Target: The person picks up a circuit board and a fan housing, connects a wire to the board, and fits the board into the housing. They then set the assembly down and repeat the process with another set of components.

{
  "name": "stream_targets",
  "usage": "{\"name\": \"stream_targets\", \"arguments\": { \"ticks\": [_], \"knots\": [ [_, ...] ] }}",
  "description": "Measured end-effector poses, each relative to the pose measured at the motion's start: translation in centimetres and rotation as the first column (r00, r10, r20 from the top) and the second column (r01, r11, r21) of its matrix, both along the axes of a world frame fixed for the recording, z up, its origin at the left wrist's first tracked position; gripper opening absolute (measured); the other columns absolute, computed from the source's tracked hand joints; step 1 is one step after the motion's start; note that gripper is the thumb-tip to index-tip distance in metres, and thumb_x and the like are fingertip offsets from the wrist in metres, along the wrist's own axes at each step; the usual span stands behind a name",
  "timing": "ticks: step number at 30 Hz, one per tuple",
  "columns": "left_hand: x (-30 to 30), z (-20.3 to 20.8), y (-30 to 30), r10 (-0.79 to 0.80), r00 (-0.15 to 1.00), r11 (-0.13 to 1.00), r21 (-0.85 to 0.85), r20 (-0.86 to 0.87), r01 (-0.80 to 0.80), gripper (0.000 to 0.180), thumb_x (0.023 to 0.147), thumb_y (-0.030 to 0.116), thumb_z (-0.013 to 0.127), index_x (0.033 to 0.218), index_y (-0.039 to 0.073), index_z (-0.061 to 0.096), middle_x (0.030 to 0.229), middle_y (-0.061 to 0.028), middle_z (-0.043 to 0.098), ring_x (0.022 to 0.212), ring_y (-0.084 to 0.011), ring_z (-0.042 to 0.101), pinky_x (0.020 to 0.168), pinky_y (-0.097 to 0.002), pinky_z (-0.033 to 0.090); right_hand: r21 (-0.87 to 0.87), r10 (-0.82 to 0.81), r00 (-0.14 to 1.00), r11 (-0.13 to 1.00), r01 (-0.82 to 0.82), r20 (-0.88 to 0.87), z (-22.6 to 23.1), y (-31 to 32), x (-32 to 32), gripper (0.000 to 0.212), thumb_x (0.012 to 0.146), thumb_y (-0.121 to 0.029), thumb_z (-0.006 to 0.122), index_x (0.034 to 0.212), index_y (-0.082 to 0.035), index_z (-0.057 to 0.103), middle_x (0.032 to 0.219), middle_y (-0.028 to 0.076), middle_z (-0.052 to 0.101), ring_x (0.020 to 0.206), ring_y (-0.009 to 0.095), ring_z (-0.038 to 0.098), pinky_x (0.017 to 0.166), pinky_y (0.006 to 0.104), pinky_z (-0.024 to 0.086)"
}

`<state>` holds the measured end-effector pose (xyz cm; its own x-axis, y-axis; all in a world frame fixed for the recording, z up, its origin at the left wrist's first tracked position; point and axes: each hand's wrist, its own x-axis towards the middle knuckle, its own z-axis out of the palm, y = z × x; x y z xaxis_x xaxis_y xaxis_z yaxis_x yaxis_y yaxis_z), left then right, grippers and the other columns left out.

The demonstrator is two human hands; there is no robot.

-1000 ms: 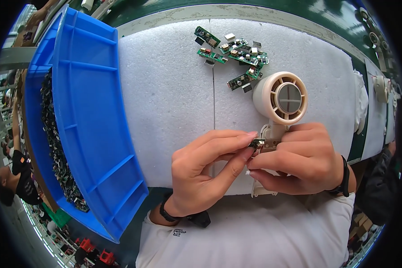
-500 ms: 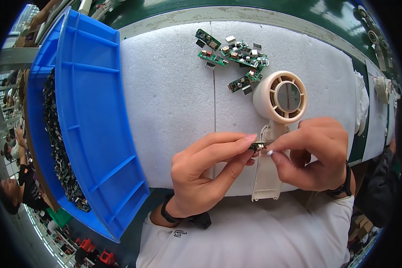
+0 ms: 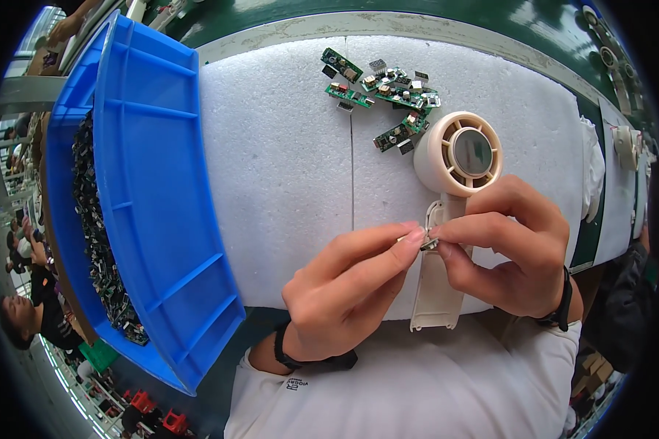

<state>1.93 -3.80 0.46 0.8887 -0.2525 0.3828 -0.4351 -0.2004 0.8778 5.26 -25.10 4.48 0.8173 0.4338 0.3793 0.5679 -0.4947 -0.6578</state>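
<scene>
Just above the handle of a cream handheld fan (image 3: 458, 154), my left hand (image 3: 348, 285) pinches a small circuit board (image 3: 430, 245) between thumb and fingers. My right hand (image 3: 516, 252) is closed against the board's right side, thumb and forefinger pressed together. Whatever sits between those right fingertips is hidden. The fan lies with its round grille facing up. Its handle (image 3: 437, 293) shows as an open, shallow shell that points toward me, partly covered by my hands.
Several green circuit boards (image 3: 399, 95) lie loosely grouped on the white foam mat (image 3: 271, 146), beyond the fan. At the left a blue bin (image 3: 157, 183) stands tilted, with many small boards (image 3: 102, 249) inside. A white cloth (image 3: 592, 168) hangs at the mat's right edge.
My right fingertips have moved left against the board, and the small white piece seen at the right thumb is now hidden. The board has tilted in my left fingers.
</scene>
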Motion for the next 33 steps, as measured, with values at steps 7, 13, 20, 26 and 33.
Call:
{"name": "stream_targets", "arguments": {
  "ticks": [7, 13, 20, 26, 33],
  "knots": [
    [-1.0, 0.6, -2.1, 0.151, 0.966, 0.978, 0.112, 0.208, -0.177, 0.037, 0.075, -0.014, 0.075, 0.111, -0.006, 0.073, 0.113, -0.0218, 0.069, 0.093, -0.0266, 0.073, 0.079, -0.0301, 0.064, 0.108, -0.049, 0.985, 0.992, 0.067, -0.165, 0.7, 0.0, -0.8, 0.023, 0.067, 0.001, 0.079, 0.09, -0.004, 0.076, 0.076, 0.003, 0.057, 0.057, 0.005, 0.049, 0.046, 0.0196, 0.035],
    [-1.1, 0.4, -3.9, 0.213, 0.895, 0.931, 0.197, 0.393, -0.308, 0.033, 0.076, -0.013, 0.07, 0.109, -0.009, 0.072, 0.111, -0.0245, 0.068, 0.093, -0.0283, 0.073, 0.079, -0.03, 0.065, 0.19, -0.093, 0.975, 0.973, 0.132, -0.203, 0.2, -0.2, -0.8, 0.022, 0.067, 0.0, 0.079, 0.089, -0.002, 0.077, 0.075, 0.002, 0.056, 0.055, 0.003, 0.045, 0.045, 0.0189, 0.032],
    [-1.0, 0.9, -4.0, 0.172, 0.893, 0.897, 0.309, 0.415, -0.317, 0.032, 0.079, -0.011, 0.069, 0.11, -0.011, 0.071, 0.109, -0.0243, 0.067, 0.095, -0.0304, 0.072, 0.08, -0.0305, 0.065, 0.168, -0.155, 0.974, 0.969, 0.183, -0.168, 0.6, -0.2, -0.7, 0.017, 0.07, -0.002, 0.084, 0.085, -0.005, 0.077, 0.072, 0.001, 0.057, 0.053, 0.007, 0.052, 0.042, 0.0223, 0.036],
    [0.6, 3.0, -1.5, 0.09, 0.992, 0.977, 0.183, 0.086, -0.105, 0.035, 0.084, -0.002, 0.074, 0.119, -0.003, 0.07, 0.12, -0.0231, 0.064, 0.107, -0.0358, 0.067, 0.089, -0.0398, 0.06, 0.066, -0.034, 0.999, 0.997, 0.035, -0.013, 1.2, -1.8, 1.3, 0.041, 0.071, -0.007, 0.084, 0.11, -0.004, 0.074, 0.081, 0.006, 0.06, 0.065, 0.013, 0.057, 0.058, 0.0242, 0.046],
    [3.3, 1.9, -0.9, 0.179, 0.976, 0.902, 0.375, 0.12, -0.212, 0.039, 0.091, 0.012, 0.07, 0.13, 0.006, 0.065, 0.141, -0.0231, 0.052, 0.132, -0.0408, 0.05, 0.108, -0.0504, 0.043, 0.075, 0.042, 0.971, 0.997, -0.025, -0.237, 1.3, -2.0, 2.8, 0.062, 0.076, -0.015, 0.086, 0.132, -0.005, 0.062, 0.11, 0.013, 0.069, 0.099, 0.027, 0.068, 0.087, 0.0356, 0.053]
  ]
}}
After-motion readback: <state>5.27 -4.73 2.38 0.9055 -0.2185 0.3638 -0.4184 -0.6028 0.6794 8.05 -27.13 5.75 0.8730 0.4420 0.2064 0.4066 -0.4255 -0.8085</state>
